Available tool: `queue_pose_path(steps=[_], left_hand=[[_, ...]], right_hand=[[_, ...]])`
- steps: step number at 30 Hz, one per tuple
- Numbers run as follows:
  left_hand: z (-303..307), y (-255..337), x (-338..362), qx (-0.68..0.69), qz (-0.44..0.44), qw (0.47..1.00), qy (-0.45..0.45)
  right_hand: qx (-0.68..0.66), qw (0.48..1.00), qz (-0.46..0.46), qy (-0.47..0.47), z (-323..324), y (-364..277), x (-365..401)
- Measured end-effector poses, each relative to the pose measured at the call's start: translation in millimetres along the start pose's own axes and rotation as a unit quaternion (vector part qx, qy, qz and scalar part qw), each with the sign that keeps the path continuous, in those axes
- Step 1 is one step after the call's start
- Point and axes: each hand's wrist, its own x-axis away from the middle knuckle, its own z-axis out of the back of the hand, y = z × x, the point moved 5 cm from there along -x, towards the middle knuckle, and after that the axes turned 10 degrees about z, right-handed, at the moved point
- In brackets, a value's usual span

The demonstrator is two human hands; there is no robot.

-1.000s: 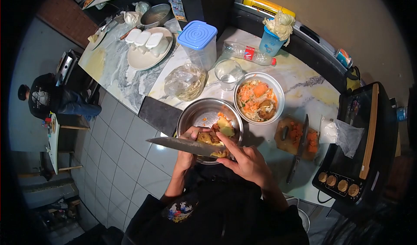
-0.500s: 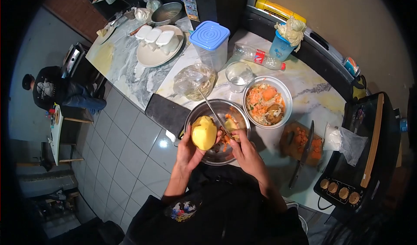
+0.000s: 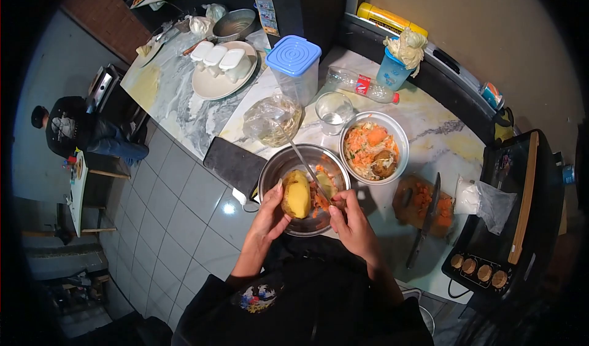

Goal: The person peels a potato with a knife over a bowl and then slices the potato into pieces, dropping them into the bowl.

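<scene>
My left hand (image 3: 268, 216) grips a partly peeled potato (image 3: 298, 196), yellow with some brown skin at its edges, over the left part of a metal bowl (image 3: 267, 175). My right hand (image 3: 354, 226) is closed on the handle end of a long thin knife (image 3: 303, 159), whose blade points up and left across the bowl. Inside the bowl lie peelings and orange scraps (image 3: 323, 203). Just beyond my right hand stands a white bowl (image 3: 404, 138) with shredded vegetables and an unpeeled-looking potato (image 3: 384, 165).
A large knife (image 3: 433, 206) lies over a board with carrot pieces (image 3: 443, 215). Behind stand a glass (image 3: 334, 114), plastic bag (image 3: 273, 122), blue-lidded container (image 3: 294, 56) and bottle (image 3: 356, 82). An oven (image 3: 497, 223) is at right. Another person (image 3: 73, 127) stands far left.
The potato has turned in my left hand and shows more brown skin. My right hand has shifted slightly down and right. The camera view has shifted a little.
</scene>
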Motion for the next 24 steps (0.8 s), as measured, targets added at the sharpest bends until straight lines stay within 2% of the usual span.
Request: queue_pose_path(steps=[3, 5, 6, 8, 15, 17, 19, 22, 24], left_hand=[[0.8, -2.8, -0.2, -0.024, 0.021, 0.999, 0.007], [-3.9, -0.3, 3.4, -0.040, 0.028, 0.997, 0.063], [-5.0, -2.1, 2.3, -0.040, 0.028, 0.997, 0.063], [-0.4, -7.6, -0.7, 0.013, 0.039, 0.994, 0.101], [10.1, -18.2, -11.0, 0.003, 0.065, 0.992, 0.111], [-8.7, -10.3, -14.3, 0.006, -0.016, 1.000, 0.005], [-17.1, -7.8, -11.3, 0.011, -0.021, 1.000, 0.011], [-17.2, -6.0, -11.1, -0.050, -0.063, 0.996, 0.023], [-10.1, -7.2, -14.0, -0.123, -0.060, 0.990, 0.039]], right_hand=[[0.022, 0.999, 0.025, 0.013, 5.9, -2.5, 4.9], [0.020, 1.000, 0.011, 0.003, 6.8, -1.1, 7.0], [0.020, 1.000, 0.011, 0.004, 7.3, -1.6, 7.6], [0.026, 1.000, 0.003, -0.013, 6.7, -2.1, 7.5], [0.023, 1.000, 0.012, 0.003, -0.3, 1.1, 6.1], [0.061, 0.993, 0.102, 0.007, -6.3, -7.1, 1.9], [0.043, 0.993, 0.105, 0.023, -11.4, 0.4, -0.7], [-0.007, 0.990, 0.131, 0.055, -13.8, 5.2, -4.3], [-0.003, 0.993, 0.101, 0.056, -13.4, 13.1, -5.0]])
